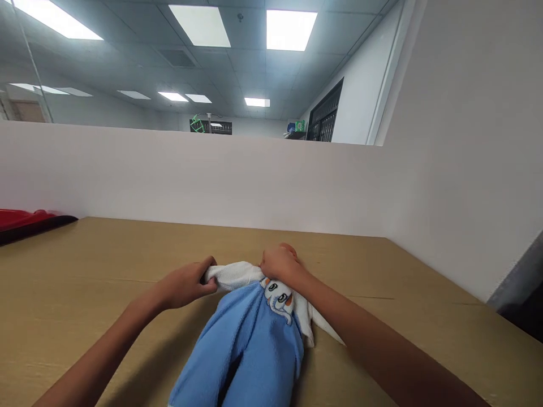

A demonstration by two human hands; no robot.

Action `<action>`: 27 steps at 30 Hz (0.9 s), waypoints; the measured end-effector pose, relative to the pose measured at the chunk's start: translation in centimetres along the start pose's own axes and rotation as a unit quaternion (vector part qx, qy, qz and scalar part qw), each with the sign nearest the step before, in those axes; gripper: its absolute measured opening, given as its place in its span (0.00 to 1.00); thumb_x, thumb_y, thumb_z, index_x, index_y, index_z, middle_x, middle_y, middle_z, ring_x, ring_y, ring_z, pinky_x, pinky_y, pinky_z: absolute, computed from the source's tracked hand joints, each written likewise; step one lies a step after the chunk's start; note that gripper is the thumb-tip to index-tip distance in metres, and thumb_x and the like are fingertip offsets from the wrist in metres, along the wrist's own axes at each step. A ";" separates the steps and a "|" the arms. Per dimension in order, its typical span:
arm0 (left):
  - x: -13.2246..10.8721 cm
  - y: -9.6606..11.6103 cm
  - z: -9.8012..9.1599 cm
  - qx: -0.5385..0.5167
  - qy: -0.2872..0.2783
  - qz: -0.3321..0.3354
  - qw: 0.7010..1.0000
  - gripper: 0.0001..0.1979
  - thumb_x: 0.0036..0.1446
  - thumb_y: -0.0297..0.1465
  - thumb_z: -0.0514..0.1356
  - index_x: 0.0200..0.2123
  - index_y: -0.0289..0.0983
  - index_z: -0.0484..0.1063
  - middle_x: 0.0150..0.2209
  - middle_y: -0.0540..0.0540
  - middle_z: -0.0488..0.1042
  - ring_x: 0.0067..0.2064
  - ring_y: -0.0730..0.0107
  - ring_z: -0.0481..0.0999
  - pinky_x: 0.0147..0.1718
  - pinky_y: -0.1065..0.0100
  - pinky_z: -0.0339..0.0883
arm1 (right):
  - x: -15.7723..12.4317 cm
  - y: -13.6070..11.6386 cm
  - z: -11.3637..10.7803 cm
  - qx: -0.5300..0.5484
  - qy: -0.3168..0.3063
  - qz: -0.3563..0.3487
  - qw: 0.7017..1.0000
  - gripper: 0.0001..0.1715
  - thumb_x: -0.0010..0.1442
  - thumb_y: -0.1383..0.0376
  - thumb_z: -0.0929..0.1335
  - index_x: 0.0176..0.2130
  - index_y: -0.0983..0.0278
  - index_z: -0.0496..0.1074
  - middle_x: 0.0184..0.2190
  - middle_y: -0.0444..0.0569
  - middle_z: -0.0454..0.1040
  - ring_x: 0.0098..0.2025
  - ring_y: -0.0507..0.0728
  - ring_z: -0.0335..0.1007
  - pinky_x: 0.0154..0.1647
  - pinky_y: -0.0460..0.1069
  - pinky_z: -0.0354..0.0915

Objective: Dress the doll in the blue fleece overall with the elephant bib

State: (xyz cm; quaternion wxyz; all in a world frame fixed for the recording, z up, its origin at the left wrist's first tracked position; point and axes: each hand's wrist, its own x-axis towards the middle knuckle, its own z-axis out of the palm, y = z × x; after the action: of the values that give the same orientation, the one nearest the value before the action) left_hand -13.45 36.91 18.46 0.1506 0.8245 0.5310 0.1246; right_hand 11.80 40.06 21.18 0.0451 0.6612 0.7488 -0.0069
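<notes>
A small blue and white fleece garment (pixel 250 345) with an elephant picture lies on the tan table (pixel 85 294) in front of me, its white top edge pointing away. My left hand (pixel 189 282) pinches the white top edge at its left end. My right hand (pixel 280 264) grips the same white edge at its right end, just above the elephant picture. Both forearms reach in from the bottom of the view.
A white partition wall (pixel 212 175) runs along the far edge of the table and meets a white side wall (pixel 466 169) on the right. A red and black object (pixel 25 221) lies at the far left of the table.
</notes>
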 end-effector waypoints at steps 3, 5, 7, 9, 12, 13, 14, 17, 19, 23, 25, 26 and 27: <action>0.9 -1.5 0.8 -0.022 -0.011 -0.010 1.000 0.19 0.63 0.47 0.52 0.47 0.40 0.68 0.38 0.44 0.79 0.39 0.51 0.77 0.36 0.60 0.60 | -1.8 0.8 0.2 0.049 0.029 0.009 0.998 0.12 0.73 0.63 0.69 0.46 0.69 0.80 0.47 0.58 0.84 0.53 0.64 0.81 0.56 0.62 0.75; 1.2 -2.0 1.3 -0.035 -0.016 -0.013 0.999 0.20 0.62 0.48 0.51 0.47 0.39 0.69 0.39 0.43 0.80 0.40 0.51 0.78 0.37 0.60 0.62 | -2.6 1.3 0.7 0.092 0.056 0.005 0.994 0.14 0.73 0.67 0.67 0.49 0.71 0.80 0.51 0.63 0.83 0.57 0.67 0.79 0.59 0.62 0.72; 1.3 -2.4 1.8 -0.047 -0.025 -0.013 0.999 0.22 0.63 0.49 0.50 0.46 0.39 0.69 0.41 0.41 0.81 0.41 0.50 0.79 0.38 0.59 0.64 | -3.2 1.9 1.5 0.143 0.069 -0.013 0.987 0.15 0.72 0.66 0.67 0.52 0.70 0.79 0.55 0.65 0.81 0.60 0.68 0.77 0.61 0.60 0.70; 1.4 -2.8 2.3 -0.056 -0.037 -0.009 0.998 0.24 0.63 0.51 0.49 0.46 0.38 0.69 0.42 0.39 0.81 0.43 0.48 0.79 0.40 0.57 0.65 | -3.8 2.8 2.3 0.198 0.064 -0.039 0.977 0.17 0.71 0.61 0.68 0.53 0.67 0.79 0.57 0.62 0.81 0.60 0.67 0.76 0.60 0.57 0.69; 1.4 -3.6 3.0 -0.066 -0.051 -0.003 0.997 0.27 0.63 0.55 0.48 0.46 0.38 0.70 0.45 0.36 0.81 0.45 0.45 0.79 0.43 0.55 0.67 | -5.6 4.6 3.6 0.273 0.034 -0.062 0.959 0.21 0.73 0.54 0.66 0.54 0.65 0.77 0.53 0.57 0.83 0.54 0.63 0.80 0.52 0.53 0.72; 1.5 -3.8 3.2 -0.070 -0.054 -0.001 0.996 0.28 0.63 0.55 0.48 0.47 0.38 0.70 0.47 0.36 0.81 0.46 0.44 0.79 0.44 0.54 0.67 | -6.6 5.3 4.1 0.301 0.019 -0.068 0.951 0.22 0.73 0.53 0.65 0.55 0.64 0.75 0.50 0.56 0.83 0.51 0.61 0.80 0.50 0.52 0.73; 1.5 -3.9 3.4 -0.075 -0.058 0.000 0.996 0.29 0.63 0.56 0.48 0.48 0.38 0.70 0.47 0.35 0.81 0.47 0.44 0.79 0.45 0.53 0.67 | -7.8 6.0 4.6 0.332 0.003 -0.073 0.941 0.22 0.73 0.52 0.64 0.55 0.64 0.75 0.48 0.54 0.84 0.48 0.60 0.81 0.47 0.51 0.73; 1.5 -3.9 3.7 -0.085 -0.066 0.002 0.994 0.28 0.64 0.55 0.48 0.48 0.37 0.70 0.48 0.35 0.81 0.48 0.45 0.79 0.47 0.53 0.69 | -12.3 7.8 6.4 0.478 -0.064 -0.097 0.871 0.22 0.65 0.50 0.71 0.50 0.63 0.74 0.41 0.50 0.81 0.44 0.61 0.78 0.46 0.52 0.71; 1.4 -3.7 3.8 -0.088 -0.070 0.006 0.994 0.27 0.65 0.54 0.48 0.47 0.37 0.71 0.47 0.36 0.81 0.48 0.46 0.79 0.47 0.54 0.69 | -15.4 8.7 7.5 0.543 -0.074 -0.093 0.831 0.16 0.62 0.52 0.72 0.43 0.59 0.75 0.36 0.47 0.78 0.42 0.62 0.76 0.45 0.54 0.70; 1.2 -3.3 4.2 -0.088 -0.069 0.018 0.994 0.28 0.67 0.52 0.48 0.48 0.35 0.72 0.49 0.33 0.80 0.51 0.44 0.78 0.51 0.52 0.70 | -19.1 9.6 9.1 0.520 -0.021 -0.026 0.854 0.11 0.64 0.52 0.71 0.42 0.55 0.77 0.37 0.49 0.78 0.42 0.65 0.74 0.47 0.58 0.68; 1.1 -3.1 4.4 -0.084 -0.060 0.027 0.994 0.28 0.67 0.50 0.48 0.51 0.34 0.72 0.53 0.31 0.78 0.55 0.43 0.76 0.57 0.49 0.67 | -19.6 9.8 10.3 0.514 0.013 0.004 0.858 0.16 0.63 0.51 0.71 0.47 0.55 0.77 0.41 0.51 0.79 0.45 0.67 0.76 0.51 0.59 0.70; 0.9 -2.8 4.6 -0.080 -0.047 0.035 0.995 0.27 0.68 0.49 0.49 0.53 0.33 0.71 0.56 0.31 0.76 0.58 0.42 0.73 0.60 0.48 0.64 | -19.7 9.8 11.0 0.522 0.030 0.016 0.852 0.18 0.62 0.52 0.71 0.49 0.55 0.76 0.43 0.51 0.80 0.47 0.68 0.76 0.52 0.60 0.70; 0.7 -2.4 4.7 -0.077 -0.025 0.047 0.996 0.26 0.68 0.47 0.49 0.55 0.34 0.70 0.58 0.31 0.74 0.62 0.42 0.70 0.63 0.47 0.61 | -19.8 9.8 11.8 0.536 0.050 0.031 0.842 0.21 0.60 0.53 0.72 0.51 0.55 0.76 0.45 0.51 0.80 0.47 0.68 0.77 0.52 0.60 0.72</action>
State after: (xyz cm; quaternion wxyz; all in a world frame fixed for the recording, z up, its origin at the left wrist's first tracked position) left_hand -13.45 37.94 13.21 0.2207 0.8376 0.4764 0.1510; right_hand 24.62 20.92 11.41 -0.3534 0.6050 0.6085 -0.3726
